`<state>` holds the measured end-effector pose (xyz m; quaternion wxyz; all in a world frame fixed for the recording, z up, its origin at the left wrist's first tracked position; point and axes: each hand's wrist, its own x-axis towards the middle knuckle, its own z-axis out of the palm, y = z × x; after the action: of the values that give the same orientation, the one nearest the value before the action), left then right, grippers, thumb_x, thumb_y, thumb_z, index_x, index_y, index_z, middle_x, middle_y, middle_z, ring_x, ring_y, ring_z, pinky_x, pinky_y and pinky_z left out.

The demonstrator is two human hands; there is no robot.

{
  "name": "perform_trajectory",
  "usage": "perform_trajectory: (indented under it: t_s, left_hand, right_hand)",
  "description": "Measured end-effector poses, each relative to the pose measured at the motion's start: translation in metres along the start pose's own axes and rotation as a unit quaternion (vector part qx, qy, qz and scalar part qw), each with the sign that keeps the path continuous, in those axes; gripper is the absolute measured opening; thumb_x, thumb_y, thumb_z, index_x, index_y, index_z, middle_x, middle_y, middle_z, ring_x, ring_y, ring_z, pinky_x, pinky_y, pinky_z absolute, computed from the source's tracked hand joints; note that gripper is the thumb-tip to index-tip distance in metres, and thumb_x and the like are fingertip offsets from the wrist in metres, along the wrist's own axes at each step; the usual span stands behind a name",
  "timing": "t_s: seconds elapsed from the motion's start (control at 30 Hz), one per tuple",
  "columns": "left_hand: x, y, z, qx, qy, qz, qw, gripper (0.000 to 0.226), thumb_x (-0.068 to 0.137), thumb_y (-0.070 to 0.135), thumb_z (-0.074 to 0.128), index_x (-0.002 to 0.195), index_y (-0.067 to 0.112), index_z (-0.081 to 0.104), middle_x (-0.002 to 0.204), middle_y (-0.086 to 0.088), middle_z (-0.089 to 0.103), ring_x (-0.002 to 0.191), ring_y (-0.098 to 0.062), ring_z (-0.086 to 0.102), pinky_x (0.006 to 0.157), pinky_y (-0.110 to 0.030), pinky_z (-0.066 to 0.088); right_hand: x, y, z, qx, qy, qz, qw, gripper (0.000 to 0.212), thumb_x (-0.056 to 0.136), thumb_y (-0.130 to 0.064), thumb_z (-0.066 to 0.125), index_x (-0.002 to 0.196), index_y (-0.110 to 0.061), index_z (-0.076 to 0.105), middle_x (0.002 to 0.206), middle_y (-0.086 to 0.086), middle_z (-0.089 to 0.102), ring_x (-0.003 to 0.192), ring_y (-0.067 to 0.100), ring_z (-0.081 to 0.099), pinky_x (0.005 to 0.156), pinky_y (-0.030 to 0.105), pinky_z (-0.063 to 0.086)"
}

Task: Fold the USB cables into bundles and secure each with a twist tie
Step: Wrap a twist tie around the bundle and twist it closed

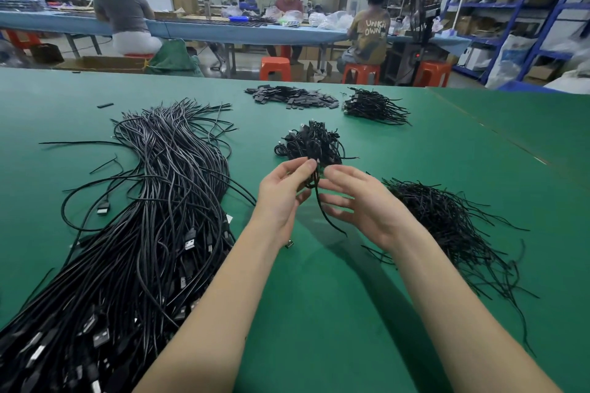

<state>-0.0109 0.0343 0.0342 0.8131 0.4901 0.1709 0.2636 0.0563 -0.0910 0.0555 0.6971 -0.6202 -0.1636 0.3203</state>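
While raised over the green table [319,297], left hand [281,198] with fingers curled round a folded black cable [314,183], pinching it at the top. Right hand [360,204] just beside, fingers relaxed and spread, touching the cable. Loose cables [153,201] heaped at left, twist ties [447,220] at right, finished bundles [311,142] just behind.

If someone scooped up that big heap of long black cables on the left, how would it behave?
The cable heap would probably sag and trail, since its strands lie in loose curves. Likely heavy, given how many strands and plugs it holds. Strands cross over each other, so they may snag.
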Motion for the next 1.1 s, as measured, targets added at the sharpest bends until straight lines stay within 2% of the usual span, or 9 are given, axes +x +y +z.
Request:
perform_trajectory:
  t_s: [0.27,0.43,0.57,0.63,0.7,0.8,0.87,0.97,1.1]
  left_hand:
    - [0.003,-0.003,-0.002,-0.009,-0.012,-0.028,0.999,0.002,0.091,0.023,0.07,0.093,0.024,0.069,0.076,0.009,0.071,0.07,-0.007,0.063,0.078,-0.028,0.046]
    - [0.01,0.0,-0.005,0.021,0.055,-0.031,0.998,0.02,0.096,0.036,0.063,0.111,0.025,0.069,0.114,0.007,0.07,0.097,-0.012,0.063,0.076,-0.026,0.05]
    - [0.014,0.001,-0.012,0.023,0.102,-0.09,0.991,0.011,0.098,0.028,0.06,0.104,0.018,0.063,0.107,0.001,0.068,0.089,-0.015,0.061,0.067,-0.024,0.048]
    - [0.013,0.0,-0.011,0.033,0.091,-0.114,0.989,0.006,0.098,0.024,0.06,0.099,0.018,0.061,0.1,0.001,0.067,0.085,-0.016,0.06,0.063,-0.023,0.047]
    - [0.011,-0.001,-0.008,0.056,0.069,-0.123,0.988,0.006,0.097,0.022,0.06,0.099,0.017,0.06,0.095,0.002,0.068,0.08,-0.015,0.06,0.06,-0.022,0.046]
    - [0.009,-0.002,-0.007,0.072,0.043,-0.134,0.987,0.006,0.096,0.023,0.06,0.098,0.017,0.061,0.092,0.003,0.069,0.081,-0.015,0.063,0.063,-0.023,0.046]
    - [0.009,-0.003,-0.009,0.073,0.037,-0.138,0.987,0.007,0.096,0.023,0.06,0.098,0.017,0.062,0.093,0.003,0.069,0.085,-0.016,0.065,0.064,-0.023,0.047]
    - [0.01,-0.002,-0.011,0.062,0.039,-0.133,0.988,0.007,0.096,0.022,0.06,0.096,0.017,0.063,0.089,0.003,0.07,0.079,-0.016,0.065,0.06,-0.022,0.049]
    - [0.01,0.0,-0.009,0.047,0.041,-0.128,0.99,0.012,0.098,0.027,0.058,0.095,0.017,0.064,0.091,0.002,0.072,0.072,-0.014,0.065,0.059,-0.023,0.05]
  right_hand:
    - [-0.002,0.007,0.012,-0.123,0.022,-0.112,0.986,0.027,0.089,-0.028,0.077,0.111,-0.025,0.064,0.084,-0.005,0.078,0.07,0.004,0.067,0.062,0.017,0.052]
    - [0.022,0.0,0.013,-0.157,0.091,-0.15,0.972,0.012,0.09,-0.018,0.076,0.098,-0.02,0.067,0.07,-0.008,0.074,0.058,0.01,0.067,0.058,0.024,0.052]
    - [0.073,-0.025,0.017,-0.354,0.164,-0.203,0.898,0.016,0.087,-0.021,0.073,0.09,-0.025,0.059,0.08,-0.003,0.073,0.075,0.022,0.071,0.067,0.035,0.054]
    - [0.1,-0.037,0.024,-0.458,0.173,-0.212,0.846,0.011,0.089,-0.021,0.069,0.087,-0.027,0.06,0.084,-0.005,0.072,0.087,0.023,0.069,0.067,0.028,0.048]
    - [0.124,-0.044,0.031,-0.548,0.16,-0.198,0.797,0.009,0.09,-0.019,0.065,0.093,-0.027,0.068,0.094,-0.003,0.073,0.096,0.023,0.067,0.07,0.025,0.048]
    - [0.15,-0.047,0.042,-0.616,0.092,-0.109,0.774,0.022,0.091,-0.017,0.061,0.11,-0.019,0.07,0.114,0.007,0.072,0.105,0.028,0.066,0.089,0.033,0.055]
    - [0.157,-0.047,0.053,-0.641,0.05,-0.069,0.763,0.023,0.091,-0.02,0.059,0.109,-0.009,0.069,0.106,0.012,0.071,0.1,0.032,0.066,0.085,0.034,0.056]
    - [0.156,-0.047,0.067,-0.693,0.036,-0.066,0.717,0.02,0.092,-0.027,0.055,0.088,-0.007,0.055,0.092,0.011,0.06,0.096,0.033,0.053,0.073,0.032,0.044]
    - [0.147,-0.045,0.072,-0.78,0.041,-0.035,0.623,0.04,0.091,-0.027,0.055,0.125,-0.005,0.054,0.137,0.022,0.042,0.127,0.039,0.043,0.102,0.051,0.046]
